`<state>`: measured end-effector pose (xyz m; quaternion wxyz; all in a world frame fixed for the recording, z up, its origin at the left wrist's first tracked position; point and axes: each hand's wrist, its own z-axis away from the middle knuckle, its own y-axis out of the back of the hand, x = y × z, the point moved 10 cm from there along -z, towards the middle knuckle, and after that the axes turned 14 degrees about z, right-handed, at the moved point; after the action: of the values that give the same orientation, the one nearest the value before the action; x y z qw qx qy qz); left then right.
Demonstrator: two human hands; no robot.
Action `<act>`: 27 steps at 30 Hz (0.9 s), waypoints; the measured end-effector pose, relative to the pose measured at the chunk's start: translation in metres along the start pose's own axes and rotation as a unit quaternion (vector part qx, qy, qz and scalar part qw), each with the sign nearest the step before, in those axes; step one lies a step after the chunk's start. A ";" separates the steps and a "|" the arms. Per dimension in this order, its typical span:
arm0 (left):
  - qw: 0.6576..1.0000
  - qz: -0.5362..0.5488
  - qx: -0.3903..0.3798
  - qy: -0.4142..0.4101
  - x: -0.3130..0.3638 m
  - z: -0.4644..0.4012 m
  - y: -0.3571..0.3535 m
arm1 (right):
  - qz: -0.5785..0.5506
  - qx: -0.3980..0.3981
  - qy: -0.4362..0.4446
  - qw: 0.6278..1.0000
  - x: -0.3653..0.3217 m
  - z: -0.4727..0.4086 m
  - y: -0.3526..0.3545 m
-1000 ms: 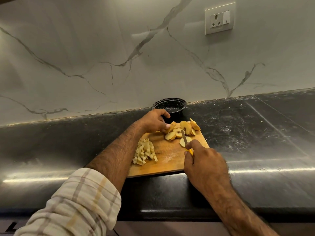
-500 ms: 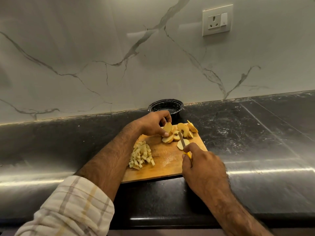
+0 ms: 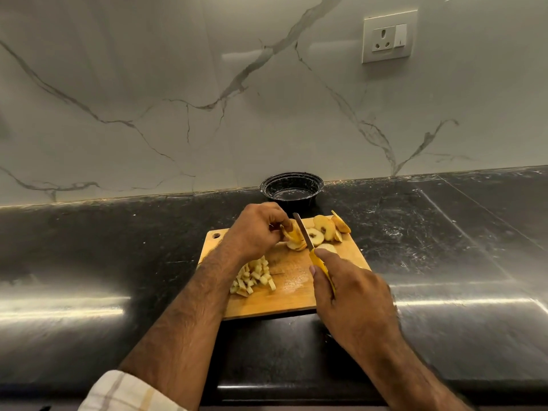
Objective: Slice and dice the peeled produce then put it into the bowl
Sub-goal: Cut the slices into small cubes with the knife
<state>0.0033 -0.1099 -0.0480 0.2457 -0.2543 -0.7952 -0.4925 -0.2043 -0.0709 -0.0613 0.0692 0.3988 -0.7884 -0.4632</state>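
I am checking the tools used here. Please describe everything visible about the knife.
The knife is small, with a yellow handle and a narrow, dull metal blade. The right hand grips the handle, fingers curled round it. The blade points away from the person, over the wooden cutting board, between two groups of fruit slices. Whether it touches them is unclear.

Home kitchen, black stone counter, marble backsplash, wall socket, chopping board

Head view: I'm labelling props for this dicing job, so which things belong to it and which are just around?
In the job: left hand, slices, right hand, knife, diced pile, cutting board, black bowl.

Just around: wall socket, countertop.
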 end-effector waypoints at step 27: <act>0.999 -0.001 0.014 -0.046 0.008 0.002 0.008 | 0.143 -0.097 0.046 0.984 -0.010 -0.007 -0.020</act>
<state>0.0022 -0.1034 -0.0390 0.2116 -0.2730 -0.8126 -0.4695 -0.1827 -0.0737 -0.0707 0.2092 0.2937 -0.7848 -0.5041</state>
